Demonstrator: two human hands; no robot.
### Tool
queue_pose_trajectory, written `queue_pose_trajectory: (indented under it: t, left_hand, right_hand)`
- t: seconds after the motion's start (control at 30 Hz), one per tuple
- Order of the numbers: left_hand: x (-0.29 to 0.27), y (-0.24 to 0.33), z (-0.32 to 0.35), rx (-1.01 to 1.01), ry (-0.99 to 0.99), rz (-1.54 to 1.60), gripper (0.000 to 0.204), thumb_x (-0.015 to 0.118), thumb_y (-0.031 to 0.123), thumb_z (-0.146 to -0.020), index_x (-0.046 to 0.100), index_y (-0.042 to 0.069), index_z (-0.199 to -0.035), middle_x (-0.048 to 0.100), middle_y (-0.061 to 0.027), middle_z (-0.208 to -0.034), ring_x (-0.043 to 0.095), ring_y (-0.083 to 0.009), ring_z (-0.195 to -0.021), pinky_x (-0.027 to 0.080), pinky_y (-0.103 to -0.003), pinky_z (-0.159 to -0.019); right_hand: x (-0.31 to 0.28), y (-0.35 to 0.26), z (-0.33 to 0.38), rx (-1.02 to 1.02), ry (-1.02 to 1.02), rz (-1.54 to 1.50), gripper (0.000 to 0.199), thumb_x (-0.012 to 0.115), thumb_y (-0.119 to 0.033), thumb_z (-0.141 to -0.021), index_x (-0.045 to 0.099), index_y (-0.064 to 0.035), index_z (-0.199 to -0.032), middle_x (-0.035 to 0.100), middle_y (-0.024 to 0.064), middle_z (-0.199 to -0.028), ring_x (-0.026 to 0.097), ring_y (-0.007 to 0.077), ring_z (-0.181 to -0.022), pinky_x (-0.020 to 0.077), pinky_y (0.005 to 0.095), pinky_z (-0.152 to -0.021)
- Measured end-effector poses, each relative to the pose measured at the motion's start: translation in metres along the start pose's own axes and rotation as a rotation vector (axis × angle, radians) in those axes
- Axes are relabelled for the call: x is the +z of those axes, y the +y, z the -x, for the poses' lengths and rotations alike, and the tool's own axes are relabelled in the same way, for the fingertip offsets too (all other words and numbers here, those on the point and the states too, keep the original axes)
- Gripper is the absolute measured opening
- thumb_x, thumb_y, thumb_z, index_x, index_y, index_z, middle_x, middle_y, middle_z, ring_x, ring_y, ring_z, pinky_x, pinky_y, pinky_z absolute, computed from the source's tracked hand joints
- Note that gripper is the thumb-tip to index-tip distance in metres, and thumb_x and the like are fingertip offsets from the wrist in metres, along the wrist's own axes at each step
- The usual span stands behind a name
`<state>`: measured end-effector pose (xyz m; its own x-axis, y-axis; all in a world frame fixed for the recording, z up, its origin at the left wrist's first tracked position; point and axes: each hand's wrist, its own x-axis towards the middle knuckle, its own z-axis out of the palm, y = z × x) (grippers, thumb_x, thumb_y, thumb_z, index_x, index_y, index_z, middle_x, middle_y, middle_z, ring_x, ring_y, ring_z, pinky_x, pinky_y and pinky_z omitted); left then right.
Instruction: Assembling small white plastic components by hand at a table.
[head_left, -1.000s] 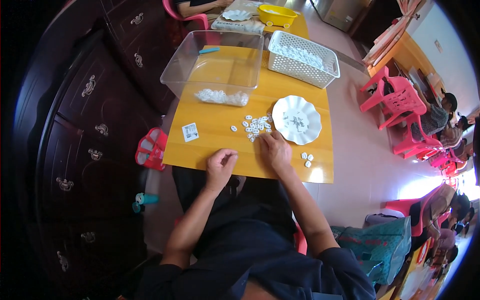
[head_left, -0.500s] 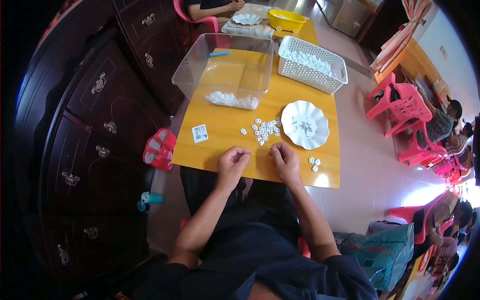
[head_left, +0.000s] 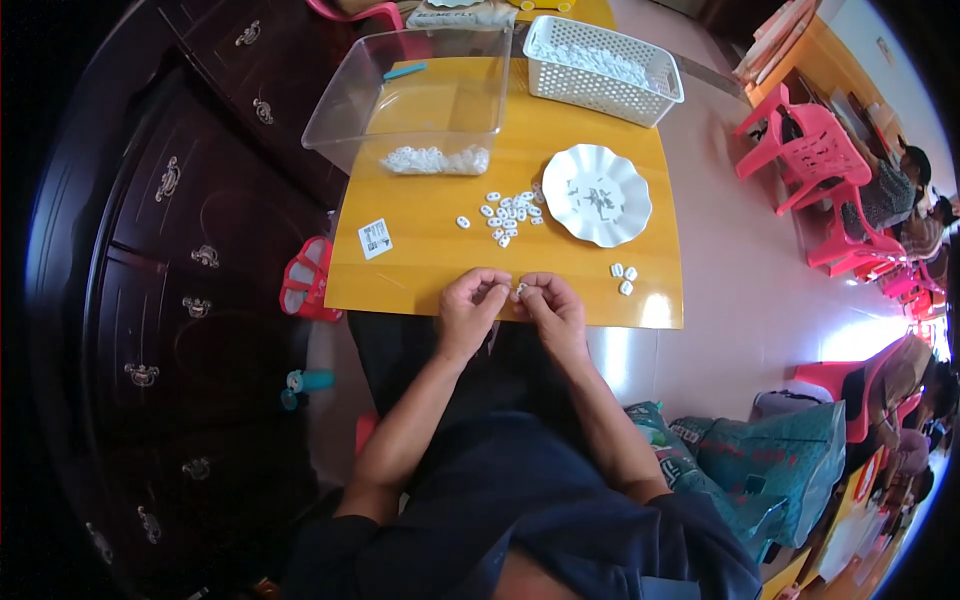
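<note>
My left hand (head_left: 470,312) and my right hand (head_left: 556,315) meet fingertip to fingertip over the table's near edge. The right thumb and forefinger pinch a small white piece (head_left: 519,289). The left fingers are pinched right beside it; whatever they hold is too small to make out. Just beyond my hands lies a loose cluster of small white oval pieces with two dark spots each (head_left: 508,212). A white scalloped plate (head_left: 570,205) with a grey pattern stands right of the cluster. Several similar white pieces (head_left: 626,288) lie apart near the right edge.
On the yellow table (head_left: 400,285) stand a clear plastic bin (head_left: 340,120) with white pieces and a blue tool (head_left: 405,71), and a white perforated basket (head_left: 600,97) full of white pieces. A printed card (head_left: 376,239) lies left. Dark drawers (head_left: 165,270) flank the left side; pink chairs (head_left: 815,140) stand right.
My hands have come together at the fingertips, and a white piece now shows in the right fingers. The view has shifted, so the table's things sit higher in the picture.
</note>
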<state>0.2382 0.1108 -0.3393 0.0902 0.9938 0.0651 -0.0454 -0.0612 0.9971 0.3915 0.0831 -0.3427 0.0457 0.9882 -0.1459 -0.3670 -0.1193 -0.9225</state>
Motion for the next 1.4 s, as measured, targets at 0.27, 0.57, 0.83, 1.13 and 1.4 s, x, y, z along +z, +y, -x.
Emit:
queue_pose_trajectory:
  t: [0.27, 0.57, 0.83, 1.13, 1.4]
  left_hand:
    - [0.003, -0.002, -0.002, 0.048, -0.006, -0.036, 0.011, 0.067, -0.001, -0.091, 0.069, -0.002, -0.102, 0.072, -0.0039, -0.088, 0.067, -0.0075, -0.077, 0.054, -0.023, -0.073]
    - [0.002, 0.000, -0.002, 0.038, -0.007, -0.009, 0.012, 0.067, -0.002, -0.091, 0.069, -0.002, -0.103, 0.071, -0.0024, -0.090, 0.066, -0.0066, -0.079, 0.054, -0.023, -0.074]
    - [0.001, 0.001, -0.004, 0.044, -0.026, -0.088, 0.013, 0.068, -0.001, -0.090, 0.068, -0.001, -0.102, 0.071, -0.0031, -0.088, 0.066, -0.0077, -0.076, 0.054, -0.023, -0.072]
    - [0.001, 0.003, -0.005, 0.055, -0.043, -0.117, 0.013, 0.068, -0.001, -0.089, 0.068, -0.002, -0.102, 0.071, -0.0032, -0.086, 0.065, -0.0073, -0.074, 0.054, -0.023, -0.070]
    - [-0.004, 0.002, -0.004, 0.083, -0.051, -0.165, 0.013, 0.069, -0.003, -0.087, 0.067, -0.002, -0.100, 0.071, -0.0038, -0.085, 0.066, -0.0079, -0.073, 0.054, -0.024, -0.068]
  right_hand:
    - [-0.001, -0.001, 0.002, -0.033, -0.027, 0.043, 0.013, 0.060, -0.009, -0.102, 0.062, 0.0001, -0.111, 0.069, 0.0022, -0.094, 0.065, 0.0081, -0.084, 0.0560, 0.0239, -0.078]
    - [-0.003, 0.004, 0.000, -0.038, -0.012, 0.026, 0.013, 0.061, -0.008, -0.101, 0.063, 0.0013, -0.110, 0.069, 0.0027, -0.090, 0.065, 0.0077, -0.080, 0.0556, 0.0228, -0.075]
    - [-0.002, 0.005, 0.000, -0.032, -0.022, 0.071, 0.010, 0.061, -0.006, -0.101, 0.064, 0.0016, -0.107, 0.069, 0.0029, -0.091, 0.065, 0.0077, -0.078, 0.0555, 0.0226, -0.073]
    - [-0.002, 0.006, -0.002, -0.038, -0.004, 0.043, 0.009, 0.060, -0.005, -0.101, 0.063, 0.0021, -0.106, 0.069, 0.0028, -0.089, 0.065, 0.0079, -0.077, 0.0558, 0.0228, -0.073]
    - [0.002, 0.008, -0.001, -0.076, 0.009, 0.150, 0.006, 0.061, -0.003, -0.099, 0.064, 0.0028, -0.100, 0.069, 0.0036, -0.084, 0.066, 0.0090, -0.075, 0.0558, 0.0240, -0.069]
